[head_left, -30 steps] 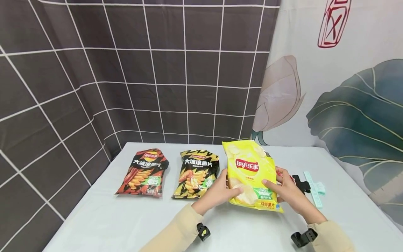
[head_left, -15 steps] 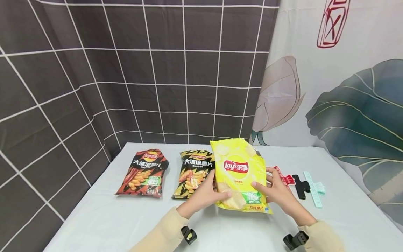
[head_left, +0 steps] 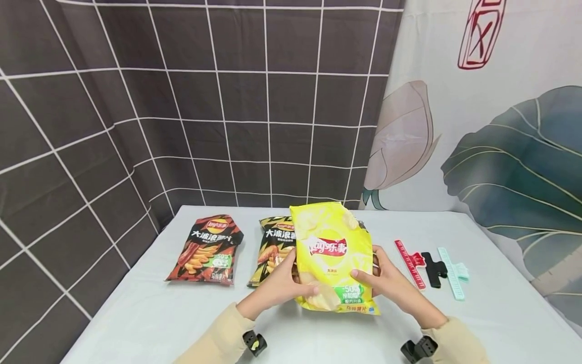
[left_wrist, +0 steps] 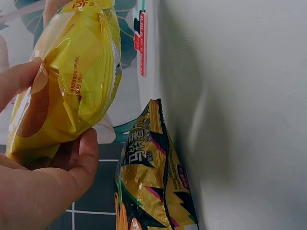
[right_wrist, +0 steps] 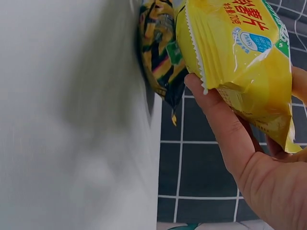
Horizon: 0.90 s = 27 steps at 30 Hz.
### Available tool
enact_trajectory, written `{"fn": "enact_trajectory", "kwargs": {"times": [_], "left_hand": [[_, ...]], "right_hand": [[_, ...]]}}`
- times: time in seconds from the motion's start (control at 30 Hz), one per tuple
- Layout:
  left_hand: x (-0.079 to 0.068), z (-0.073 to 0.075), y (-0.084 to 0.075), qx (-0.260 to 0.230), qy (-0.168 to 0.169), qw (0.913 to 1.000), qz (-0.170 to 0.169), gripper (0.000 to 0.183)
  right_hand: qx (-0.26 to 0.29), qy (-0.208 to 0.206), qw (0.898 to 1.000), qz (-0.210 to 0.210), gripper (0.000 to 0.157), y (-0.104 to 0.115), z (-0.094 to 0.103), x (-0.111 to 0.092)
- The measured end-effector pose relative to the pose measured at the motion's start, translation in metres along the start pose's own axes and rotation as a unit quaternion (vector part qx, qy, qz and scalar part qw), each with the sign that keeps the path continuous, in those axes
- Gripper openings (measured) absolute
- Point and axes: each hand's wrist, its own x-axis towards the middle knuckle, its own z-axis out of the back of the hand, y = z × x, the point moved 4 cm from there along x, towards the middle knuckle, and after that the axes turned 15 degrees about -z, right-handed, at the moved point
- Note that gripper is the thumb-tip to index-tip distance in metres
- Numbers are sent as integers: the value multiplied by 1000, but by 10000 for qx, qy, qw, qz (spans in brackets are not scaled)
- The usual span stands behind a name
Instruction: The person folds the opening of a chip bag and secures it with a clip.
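Observation:
A yellow bag of Lay's potato chips [head_left: 334,253] is tilted up between both hands, its front toward the head camera. My left hand [head_left: 279,283] grips its lower left side, the thumb [left_wrist: 21,79] on one face and fingers curled behind. On the other side my right hand [head_left: 386,278] holds it, thumb over the front. In the right wrist view the fingers lie along the bag's underside. Behind the yellow bag, partly hidden, lies a black-and-gold chip bag [head_left: 273,245]. It stands close below the yellow one in the left wrist view.
A black-and-red chip bag [head_left: 206,250] lies at the left of the white table [head_left: 150,323]. Right of the hands lie three bag clips: red [head_left: 411,265], black [head_left: 435,269] and mint green [head_left: 451,273]. A dark gridded cloth [head_left: 245,101] hangs behind.
Both hands have carried the yellow chip bag to the left, so it now overlaps more of the black-and-gold bag. The red clip has come into full sight. Other things stay put.

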Motion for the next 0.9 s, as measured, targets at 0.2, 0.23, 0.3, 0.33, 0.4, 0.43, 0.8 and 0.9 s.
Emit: {"fn": "enact_trajectory", "kwargs": {"times": [0.2, 0.23, 0.3, 0.33, 0.4, 0.43, 0.8, 0.9], "left_hand": [[-6, 6, 3, 152, 96, 9997, -135, 90], [-7, 7, 3, 202, 93, 9996, -150, 91], [-9, 8, 4, 246, 83, 9995, -173, 92], [-10, 9, 4, 293, 69, 9994, -171, 93], [-12, 11, 4, 306, 51, 9994, -157, 95], [-13, 11, 4, 310, 41, 9994, -126, 97], [-21, 17, 7, 173, 165, 9997, -3, 91], [-22, 18, 8, 201, 183, 9996, -43, 89]], "right_hand": [[-144, 26, 9999, 55, 75, 1, -9, -1], [-155, 26, 9999, 69, 74, 2, -10, -1], [-175, 4, 9998, 82, 74, 2, -13, -1], [-187, -4, 9998, 88, 74, 2, -14, -1], [-192, -22, 9998, 107, 73, 2, -17, 0], [-193, -25, 9997, 110, 73, 2, -18, 0], [-462, -46, 9987, 216, 77, 3, -28, -1], [-514, -54, 9984, 241, 79, 3, -30, -1]]}}
